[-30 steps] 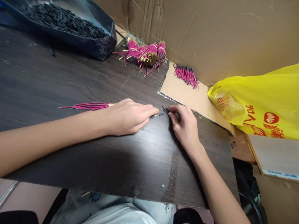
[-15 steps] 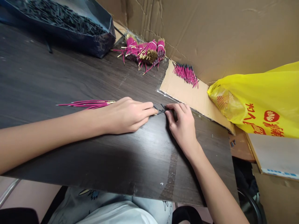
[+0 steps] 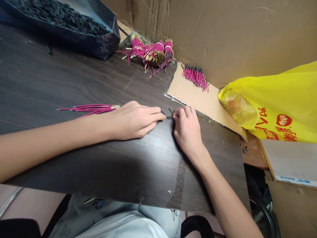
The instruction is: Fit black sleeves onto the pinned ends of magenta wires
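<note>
My left hand (image 3: 135,119) rests on the dark wooden board (image 3: 74,158), its fingers closed on a thin pink wire whose tip pokes out toward the right. Behind its wrist lies a loose bunch of pink wires (image 3: 89,108). My right hand (image 3: 185,127) faces it, fingertips pinching a short black tube (image 3: 168,117) right at the wire's tip. The two hands almost touch. A few more black tube pieces lie just beyond the fingers.
A dark bag of black tube pieces (image 3: 61,23) sits at the back left. Banded bundles of pink wires (image 3: 151,54) lie at the back, and a small pile of pink wires (image 3: 195,76) on a cardboard sheet. A yellow plastic bag (image 3: 274,105) is at the right, cardboard walls behind.
My right hand has moved left until its fingertips meet the left hand's fingertips. The black tube piece that lay between the hands is now pinched at the wire's tip.
</note>
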`<action>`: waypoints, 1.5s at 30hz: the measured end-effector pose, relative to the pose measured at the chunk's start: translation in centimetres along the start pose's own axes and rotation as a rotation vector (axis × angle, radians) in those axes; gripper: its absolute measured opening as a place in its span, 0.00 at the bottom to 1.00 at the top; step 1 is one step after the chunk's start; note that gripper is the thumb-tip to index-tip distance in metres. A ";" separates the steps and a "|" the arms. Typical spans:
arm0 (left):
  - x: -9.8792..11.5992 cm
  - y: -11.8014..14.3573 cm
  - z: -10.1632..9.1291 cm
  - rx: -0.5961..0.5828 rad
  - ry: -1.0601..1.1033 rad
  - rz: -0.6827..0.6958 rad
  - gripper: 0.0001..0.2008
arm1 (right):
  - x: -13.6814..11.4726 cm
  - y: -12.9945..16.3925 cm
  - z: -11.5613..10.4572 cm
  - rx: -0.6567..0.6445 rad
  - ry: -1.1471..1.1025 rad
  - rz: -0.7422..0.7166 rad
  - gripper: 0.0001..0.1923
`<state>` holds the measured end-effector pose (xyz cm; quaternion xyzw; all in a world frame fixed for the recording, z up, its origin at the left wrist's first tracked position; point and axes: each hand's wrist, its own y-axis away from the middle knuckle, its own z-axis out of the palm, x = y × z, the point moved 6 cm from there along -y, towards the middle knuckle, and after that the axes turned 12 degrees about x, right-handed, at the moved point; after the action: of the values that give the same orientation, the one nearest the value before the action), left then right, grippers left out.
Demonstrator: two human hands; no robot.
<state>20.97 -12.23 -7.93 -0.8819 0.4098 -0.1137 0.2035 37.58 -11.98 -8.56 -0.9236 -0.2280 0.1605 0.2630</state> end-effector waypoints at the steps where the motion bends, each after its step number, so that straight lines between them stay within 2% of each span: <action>1: 0.0 0.0 -0.1 0.004 -0.003 0.002 0.21 | 0.1 0.0 0.0 0.008 -0.004 0.010 0.11; 8: -0.5 0.1 0.0 0.014 0.003 -0.036 0.26 | 0.3 0.1 -1.1 0.098 -0.212 0.077 0.06; 13: -0.9 -0.1 -0.4 0.058 0.116 -0.140 0.25 | -0.4 0.3 -1.2 0.081 -0.302 0.072 0.06; 18: -0.9 0.0 -0.4 0.051 0.169 -0.172 0.25 | -0.8 0.3 -1.3 0.073 -0.374 0.027 0.07; 25: -1.0 0.0 0.0 0.006 0.182 -0.169 0.25 | -0.7 0.3 -1.4 0.065 -0.362 0.042 0.07; 38: -1.0 0.1 0.0 0.062 0.199 -0.136 0.24 | -0.8 0.3 -1.4 0.037 -0.336 0.045 0.06; 45: -0.9 0.1 -0.1 0.044 0.206 -0.119 0.25 | -0.7 0.3 -1.4 0.045 -0.335 0.041 0.06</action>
<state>20.32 -11.66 -7.94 -0.8835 0.3730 -0.2247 0.1724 37.63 -13.13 -7.47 -0.8822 -0.2463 0.3226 0.2385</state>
